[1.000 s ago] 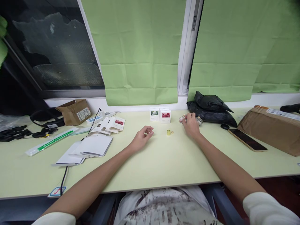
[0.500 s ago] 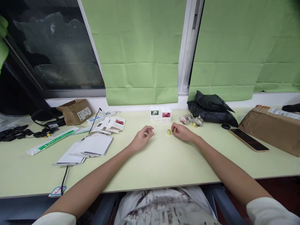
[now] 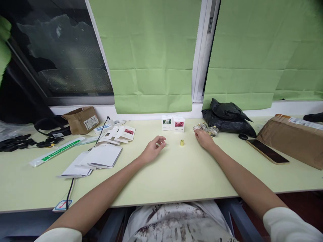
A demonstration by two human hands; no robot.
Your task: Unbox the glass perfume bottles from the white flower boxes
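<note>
Right hand (image 3: 205, 138) out at the small glass bottles (image 3: 206, 129) near the back of the counter (image 3: 161, 174), fingers (image 3: 197, 132) curled at the nearest bottle; too small and too far off to tell whether closed on it or only touching. Left hand (image 3: 152, 150) resting on the counter, fingers loosely curled, seemingly grasping nothing. Gold cap (image 3: 182, 143) upright on the counter between the two hands, apart from both. Two small white boxes (image 3: 173, 123) just behind the cap, left of the bottles; black bag (image 3: 228, 117) right behind the bottles; phone (image 3: 267, 151) well off to the right.

Best done with a light pinch on the body of one bottle only, thumb and forefinger on opposite sides. Round glass, likely slick and apt to roll, so worth lifting straight up rather than dragging. Bottles close together, so a careless sweep could knock the neighbours over or push them into the bag. Left hand free to steady a neighbouring bottle or fetch the cap. Worth keeping the wrist low and the move slow.
</note>
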